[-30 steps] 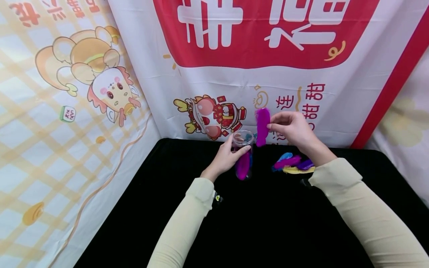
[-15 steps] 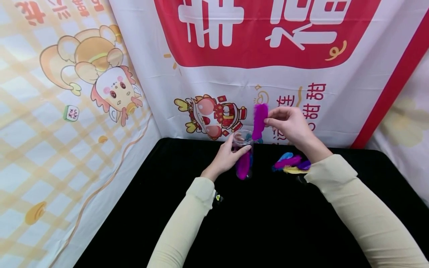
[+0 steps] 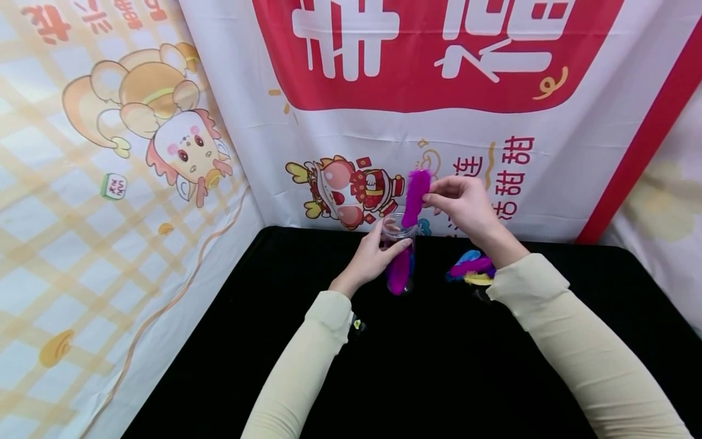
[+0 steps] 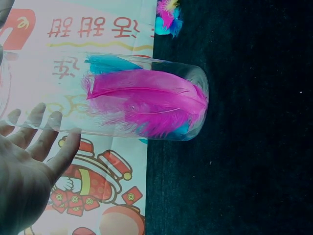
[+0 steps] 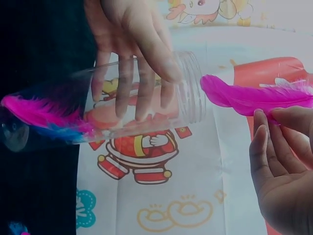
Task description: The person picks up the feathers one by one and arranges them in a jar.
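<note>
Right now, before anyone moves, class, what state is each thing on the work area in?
Clear jar: upright, mouth open, no lid on it, gripped by the left hand.
Magenta feather inside the jar: in the lower part, beside blue feather material.
Held magenta feather: pinched by the right hand, lower tip at the jar's mouth.
Loose feathers: heaped on the black tabletop, partly hidden.
</note>
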A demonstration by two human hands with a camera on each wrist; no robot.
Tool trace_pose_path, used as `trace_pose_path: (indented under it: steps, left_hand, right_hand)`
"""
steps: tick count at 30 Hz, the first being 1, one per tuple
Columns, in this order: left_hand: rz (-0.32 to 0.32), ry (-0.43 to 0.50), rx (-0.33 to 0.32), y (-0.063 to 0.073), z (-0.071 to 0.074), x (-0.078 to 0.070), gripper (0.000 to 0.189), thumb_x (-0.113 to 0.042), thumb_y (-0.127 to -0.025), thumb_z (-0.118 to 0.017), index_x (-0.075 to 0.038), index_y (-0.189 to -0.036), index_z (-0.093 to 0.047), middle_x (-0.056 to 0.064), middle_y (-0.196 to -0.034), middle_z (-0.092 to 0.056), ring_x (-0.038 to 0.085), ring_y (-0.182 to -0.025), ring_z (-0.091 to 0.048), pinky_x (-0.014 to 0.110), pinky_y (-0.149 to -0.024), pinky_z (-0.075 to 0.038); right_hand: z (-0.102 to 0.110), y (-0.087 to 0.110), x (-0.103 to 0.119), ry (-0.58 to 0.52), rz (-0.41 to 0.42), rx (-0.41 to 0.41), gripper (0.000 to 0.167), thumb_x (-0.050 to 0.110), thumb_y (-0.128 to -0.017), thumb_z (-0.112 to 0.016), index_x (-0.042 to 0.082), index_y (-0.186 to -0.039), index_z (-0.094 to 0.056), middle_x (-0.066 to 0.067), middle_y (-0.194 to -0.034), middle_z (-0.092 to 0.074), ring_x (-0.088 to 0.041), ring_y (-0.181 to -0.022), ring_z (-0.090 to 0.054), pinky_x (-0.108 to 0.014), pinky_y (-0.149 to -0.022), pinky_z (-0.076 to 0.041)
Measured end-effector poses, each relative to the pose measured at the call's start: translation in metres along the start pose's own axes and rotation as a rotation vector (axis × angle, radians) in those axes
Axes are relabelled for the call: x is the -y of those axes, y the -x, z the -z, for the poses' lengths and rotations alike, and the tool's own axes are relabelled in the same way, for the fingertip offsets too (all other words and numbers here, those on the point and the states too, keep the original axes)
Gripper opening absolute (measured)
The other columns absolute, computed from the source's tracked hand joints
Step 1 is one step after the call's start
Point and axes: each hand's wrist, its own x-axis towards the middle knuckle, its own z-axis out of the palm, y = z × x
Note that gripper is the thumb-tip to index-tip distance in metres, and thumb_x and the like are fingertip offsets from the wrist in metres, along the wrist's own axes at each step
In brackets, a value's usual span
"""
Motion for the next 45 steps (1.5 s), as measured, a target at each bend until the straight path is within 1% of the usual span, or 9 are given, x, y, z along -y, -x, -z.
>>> trace_pose_path:
  steps: [7,14,20,24,30,34,39,42,45]
  left_hand:
    - [0.021,0.018,0.007,0.001,0.001,-0.001,0.075,-0.055,-0.095,-0.067,-0.026,-0.157,-0.035,-0.005,-0.139,-0.061,0.009,-0.127,-0.056,0.038,-0.108,-0.047]
    - [0.008,0.034,0.013,0.002,0.000,0.000,0.069,-0.051,-0.097,-0.067,-0.029,-0.155,-0.036,-0.003,-0.136,-0.063,0.011,-0.125,-0.058,0.040,-0.107,-0.048]
    - [0.002,0.024,0.001,0.002,0.000,0.001,0.072,-0.053,-0.096,-0.068,-0.028,-0.155,-0.036,-0.005,-0.136,-0.063,0.009,-0.125,-0.058,0.038,-0.105,-0.048]
    - [-0.006,0.018,-0.007,0.002,-0.001,0.001,0.074,-0.054,-0.096,-0.068,-0.027,-0.156,-0.036,-0.004,-0.138,-0.062,0.009,-0.126,-0.058,0.036,-0.104,-0.049]
    - [-0.015,-0.004,-0.021,0.001,-0.002,0.001,0.074,-0.053,-0.096,-0.068,-0.025,-0.157,-0.036,-0.001,-0.139,-0.062,0.009,-0.125,-0.058,0.032,-0.102,-0.050]
    - [-0.022,-0.024,-0.028,0.002,-0.002,0.001,0.073,-0.052,-0.096,-0.067,-0.024,-0.156,-0.036,0.001,-0.139,-0.062,0.009,-0.124,-0.059,0.032,-0.102,-0.051]
    - [-0.023,-0.025,-0.029,0.003,-0.002,0.000,0.073,-0.052,-0.096,-0.068,-0.025,-0.156,-0.036,0.001,-0.139,-0.062,0.010,-0.124,-0.059,0.033,-0.101,-0.051]
    - [-0.030,-0.021,-0.029,0.003,-0.002,0.000,0.073,-0.051,-0.097,-0.068,-0.024,-0.156,-0.036,0.001,-0.138,-0.062,0.011,-0.123,-0.060,0.034,-0.101,-0.051]
    - [-0.040,-0.020,-0.028,0.003,-0.002,0.000,0.072,-0.049,-0.097,-0.068,-0.024,-0.157,-0.035,0.002,-0.137,-0.063,0.013,-0.123,-0.060,0.035,-0.101,-0.052]
  right_hand:
    - [-0.005,0.001,-0.002,0.004,-0.017,0.011,0.020,0.010,-0.094,-0.075,-0.008,-0.103,-0.071,-0.004,-0.088,-0.076,-0.015,-0.081,-0.073,-0.025,-0.065,-0.057]
    - [-0.013,0.002,-0.008,-0.002,-0.034,0.048,0.022,0.008,-0.095,-0.074,-0.010,-0.106,-0.071,-0.009,-0.093,-0.077,-0.016,-0.081,-0.072,-0.025,-0.067,-0.057]
    - [-0.017,0.003,-0.014,0.068,-0.096,0.065,0.026,0.018,-0.095,-0.076,-0.004,-0.107,-0.072,-0.010,-0.099,-0.076,-0.017,-0.086,-0.070,-0.026,-0.069,-0.056]
    - [-0.019,0.004,-0.018,0.125,-0.120,0.065,0.026,0.021,-0.095,-0.076,-0.001,-0.107,-0.073,-0.010,-0.102,-0.076,-0.014,-0.089,-0.068,-0.026,-0.073,-0.054]
    - [-0.023,0.006,-0.025,0.167,-0.115,0.055,0.023,0.021,-0.094,-0.077,0.001,-0.104,-0.075,-0.009,-0.100,-0.076,-0.014,-0.088,-0.066,-0.026,-0.076,-0.052]
    - [-0.026,0.008,-0.028,0.170,-0.121,0.049,0.022,0.020,-0.094,-0.077,0.001,-0.104,-0.076,-0.011,-0.102,-0.076,-0.014,-0.090,-0.067,-0.027,-0.079,-0.052]
    - [-0.028,0.010,-0.029,0.163,-0.117,0.049,0.022,0.020,-0.094,-0.077,0.002,-0.106,-0.077,-0.013,-0.104,-0.076,-0.015,-0.092,-0.067,-0.028,-0.081,-0.053]
    - [-0.029,0.010,-0.029,0.154,-0.101,0.056,0.021,0.019,-0.094,-0.077,0.002,-0.105,-0.078,-0.013,-0.103,-0.076,-0.016,-0.089,-0.066,-0.028,-0.079,-0.053]
    - [-0.031,0.010,-0.030,0.158,-0.079,0.057,0.020,0.018,-0.093,-0.077,0.002,-0.104,-0.078,-0.014,-0.098,-0.076,-0.017,-0.083,-0.064,-0.027,-0.073,-0.052]
